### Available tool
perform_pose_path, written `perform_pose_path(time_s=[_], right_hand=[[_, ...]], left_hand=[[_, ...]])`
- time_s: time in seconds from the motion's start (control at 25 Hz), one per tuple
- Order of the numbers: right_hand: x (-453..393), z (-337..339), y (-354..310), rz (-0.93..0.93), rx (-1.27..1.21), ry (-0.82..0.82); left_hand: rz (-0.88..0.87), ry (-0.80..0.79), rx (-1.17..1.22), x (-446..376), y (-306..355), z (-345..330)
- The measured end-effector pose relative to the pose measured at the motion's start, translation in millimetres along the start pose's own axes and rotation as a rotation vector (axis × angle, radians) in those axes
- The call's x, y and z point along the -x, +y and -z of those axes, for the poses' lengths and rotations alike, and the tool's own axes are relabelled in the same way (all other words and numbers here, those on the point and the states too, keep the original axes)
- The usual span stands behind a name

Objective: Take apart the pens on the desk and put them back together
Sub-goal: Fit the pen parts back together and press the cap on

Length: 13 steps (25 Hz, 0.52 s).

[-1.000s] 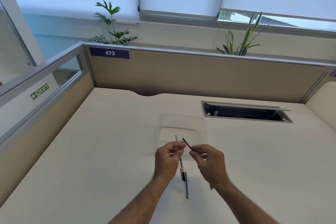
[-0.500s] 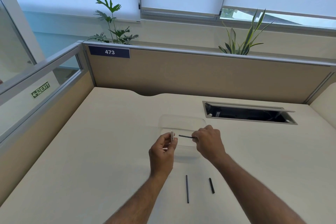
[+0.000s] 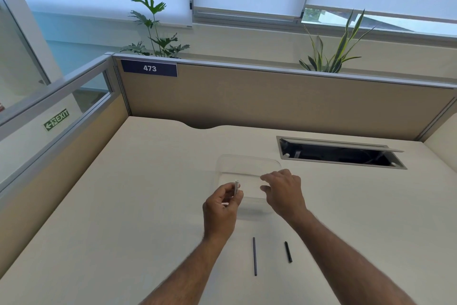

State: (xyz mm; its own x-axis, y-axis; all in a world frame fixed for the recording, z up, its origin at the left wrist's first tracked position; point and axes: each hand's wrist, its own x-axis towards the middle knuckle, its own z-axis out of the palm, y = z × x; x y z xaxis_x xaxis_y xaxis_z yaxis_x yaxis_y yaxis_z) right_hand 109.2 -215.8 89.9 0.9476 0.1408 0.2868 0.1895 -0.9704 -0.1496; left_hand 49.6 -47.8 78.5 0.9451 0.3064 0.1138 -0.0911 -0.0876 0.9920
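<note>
My left hand (image 3: 222,202) pinches a white pen barrel (image 3: 236,186) and holds it upright just left of a clear plastic tray (image 3: 247,162). Over the tray's right side hovers my right hand (image 3: 284,191), fingers apart and nothing visible in them. Closer to me on the desk (image 3: 148,193) lie a long thin dark refill (image 3: 254,256) and, to its right, a short black pen piece (image 3: 288,252). Both lie apart from my hands.
An open cable hatch (image 3: 341,153) is sunk into the desk at the back right. Beige partition walls (image 3: 272,101) close the desk at the back and left. Two plants stand behind the partition.
My right hand held a thin dark piece near the barrel; now its fingers are spread over the tray and that piece is out of sight. My left hand stayed, still holding the white barrel.
</note>
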Motion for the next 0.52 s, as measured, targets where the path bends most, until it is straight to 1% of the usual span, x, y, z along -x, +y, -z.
perform_pose_path(time_s=[0.2,0.32,0.4,0.44,0.48,0.52], right_hand=[[14.2,11.6,-7.4,0.023,-0.190,0.217],[32.8,15.0,-14.8,0.034,-0.286,0.276],[47.5,15.1,-18.6,0.035,-0.318,0.249],[54.9,13.5,-20.1,0.020,-0.323,0.191],[61.5,11.2,-21.4,-0.024,-0.326,0.088],[67.4,8.4,-23.0,-0.101,-0.328,-0.052]], left_hand=[[0.004,-0.004,-0.012,2.5,0.2,1.6],[0.011,-0.013,-0.015,4.5,-0.5,3.5],[0.008,-0.018,-0.021,6.3,-0.3,4.9],[0.008,-0.019,-0.024,7.0,-0.2,5.5],[0.008,-0.019,-0.027,7.4,-0.4,6.0],[0.007,-0.020,-0.032,7.8,-0.6,6.4]])
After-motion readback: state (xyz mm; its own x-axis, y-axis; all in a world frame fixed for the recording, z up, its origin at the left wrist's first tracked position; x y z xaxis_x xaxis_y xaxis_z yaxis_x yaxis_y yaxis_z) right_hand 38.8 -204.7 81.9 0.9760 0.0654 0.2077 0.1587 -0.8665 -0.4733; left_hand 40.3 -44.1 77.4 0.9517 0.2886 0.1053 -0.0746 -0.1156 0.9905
